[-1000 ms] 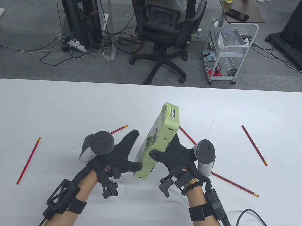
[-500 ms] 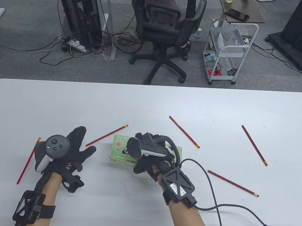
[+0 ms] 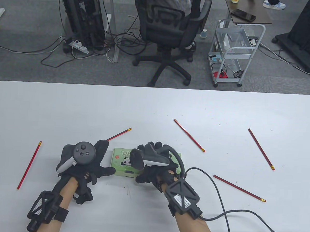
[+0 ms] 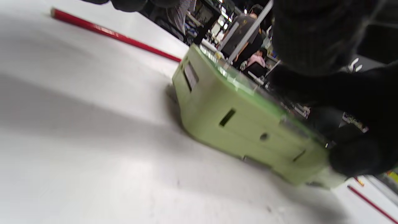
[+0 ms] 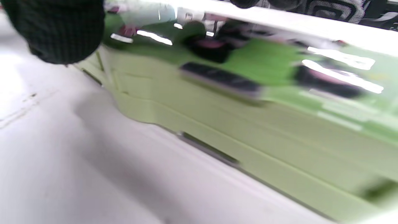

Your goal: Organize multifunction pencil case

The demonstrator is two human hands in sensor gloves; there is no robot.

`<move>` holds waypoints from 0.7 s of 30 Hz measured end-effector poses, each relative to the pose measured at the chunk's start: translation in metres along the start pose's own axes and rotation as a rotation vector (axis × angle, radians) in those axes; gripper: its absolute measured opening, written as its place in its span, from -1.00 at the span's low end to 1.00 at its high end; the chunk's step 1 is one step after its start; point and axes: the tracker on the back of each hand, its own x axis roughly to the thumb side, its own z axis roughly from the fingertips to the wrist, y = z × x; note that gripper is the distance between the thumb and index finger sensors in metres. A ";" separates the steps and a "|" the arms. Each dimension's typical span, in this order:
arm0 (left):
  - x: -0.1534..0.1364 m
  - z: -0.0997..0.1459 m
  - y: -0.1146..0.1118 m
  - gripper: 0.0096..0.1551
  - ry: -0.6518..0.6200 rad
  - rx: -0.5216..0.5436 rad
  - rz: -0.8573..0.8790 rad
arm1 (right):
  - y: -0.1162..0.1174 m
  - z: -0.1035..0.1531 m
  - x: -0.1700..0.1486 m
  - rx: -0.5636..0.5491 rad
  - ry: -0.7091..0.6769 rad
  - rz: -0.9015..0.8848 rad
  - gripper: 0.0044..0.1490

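Flat on table (image 3: 222,111), closed pencil case (image 3: 121,162)

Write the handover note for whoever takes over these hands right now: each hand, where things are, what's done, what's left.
Left hand: beside the green pencil case, thumb touching its near-left corner.
Right hand: resting on the case's right half, fingers over the lid.
Case: lying flat on the white table, panda lid up and closed.
Pencils: five red ones loose on the table: far left, behind the case, centre, far right, near right.
Done: case laid flat.
Left: open it, load every pencil, close.
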 end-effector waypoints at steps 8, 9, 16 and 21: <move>0.014 -0.019 -0.016 0.44 -0.043 -0.082 -0.053 | 0.024 0.059 -0.061 -0.158 0.063 -0.122 0.34; 0.017 -0.021 -0.018 0.44 -0.048 -0.088 -0.063 | 0.030 0.062 -0.066 -0.194 0.052 -0.146 0.33; 0.023 -0.025 -0.027 0.32 -0.036 -0.026 -0.116 | 0.055 0.049 -0.070 -0.217 0.029 -0.213 0.34; 0.021 -0.026 -0.025 0.33 -0.033 -0.011 -0.092 | 0.059 0.043 -0.065 -0.278 0.061 -0.203 0.29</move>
